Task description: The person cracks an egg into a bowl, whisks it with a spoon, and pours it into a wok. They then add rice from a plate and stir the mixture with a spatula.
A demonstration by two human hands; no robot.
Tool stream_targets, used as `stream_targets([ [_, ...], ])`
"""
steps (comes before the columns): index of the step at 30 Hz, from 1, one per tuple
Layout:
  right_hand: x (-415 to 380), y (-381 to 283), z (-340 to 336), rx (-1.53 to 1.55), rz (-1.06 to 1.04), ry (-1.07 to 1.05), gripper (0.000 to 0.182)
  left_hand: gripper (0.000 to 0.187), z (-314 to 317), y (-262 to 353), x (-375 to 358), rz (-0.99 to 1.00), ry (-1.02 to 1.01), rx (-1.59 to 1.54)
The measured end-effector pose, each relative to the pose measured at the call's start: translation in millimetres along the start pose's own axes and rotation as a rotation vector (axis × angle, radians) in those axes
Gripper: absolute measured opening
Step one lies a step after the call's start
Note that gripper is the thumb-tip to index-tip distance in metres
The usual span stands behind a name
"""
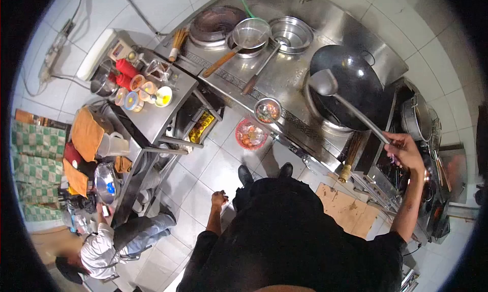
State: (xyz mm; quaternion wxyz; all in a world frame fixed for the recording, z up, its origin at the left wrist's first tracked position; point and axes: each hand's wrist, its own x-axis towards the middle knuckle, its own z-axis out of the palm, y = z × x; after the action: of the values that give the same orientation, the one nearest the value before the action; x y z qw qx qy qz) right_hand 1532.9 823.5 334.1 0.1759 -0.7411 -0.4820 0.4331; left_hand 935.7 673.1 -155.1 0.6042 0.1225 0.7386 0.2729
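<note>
My right hand (404,152) is closed round the handle end of a long metal ladle (356,111). The ladle's bowl hangs over the left side of a large black wok (348,83), which sits tilted on the steel stove. My left hand (219,198) hangs low over the tiled floor, away from any object, its fingers curled; whether anything small is in it cannot be made out. A small metal bowl of chopped food (267,110) stands at the stove's front edge, above a red basket (251,134) on a lower level.
A strainer (250,33) and a steel pot (291,35) are at the stove's back. Left is a side table (152,120) with seasoning containers. Another person (107,249) is at the lower left. Cardboard (347,210) lies on the floor; a bamboo brush (351,162) stands at the stove's front.
</note>
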Motion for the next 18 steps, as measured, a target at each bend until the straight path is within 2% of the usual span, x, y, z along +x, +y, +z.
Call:
stream_targets([
  [5,23,47,-9,-0.010,0.091,0.081,0.042,0.034,3,3,-4,-0.066,-0.018,0.039],
  [7,44,79,-7,-0.123,0.125,0.151,0.039,0.024,5,4,-5,-0.105,0.004,-0.009],
  [10,59,97,0,-0.249,0.155,0.243,0.039,0.023,6,-1,-3,-0.102,0.006,-0.028],
  [13,75,115,7,-0.200,0.207,0.273,0.037,0.023,4,-5,-1,-0.080,-0.022,-0.075],
  [15,88,131,11,-0.074,0.228,0.236,0.033,0.023,7,-3,-9,-0.058,-0.006,-0.044],
  [16,91,133,17,0.091,0.256,0.229,0.029,0.022,6,-2,-11,-0.055,-0.010,-0.052],
  [17,98,141,22,0.094,0.253,0.231,0.029,0.022,7,0,-13,-0.052,-0.015,-0.060],
  [18,104,143,28,0.173,0.246,0.213,0.028,0.022,12,2,-9,-0.133,0.051,-0.034],
])
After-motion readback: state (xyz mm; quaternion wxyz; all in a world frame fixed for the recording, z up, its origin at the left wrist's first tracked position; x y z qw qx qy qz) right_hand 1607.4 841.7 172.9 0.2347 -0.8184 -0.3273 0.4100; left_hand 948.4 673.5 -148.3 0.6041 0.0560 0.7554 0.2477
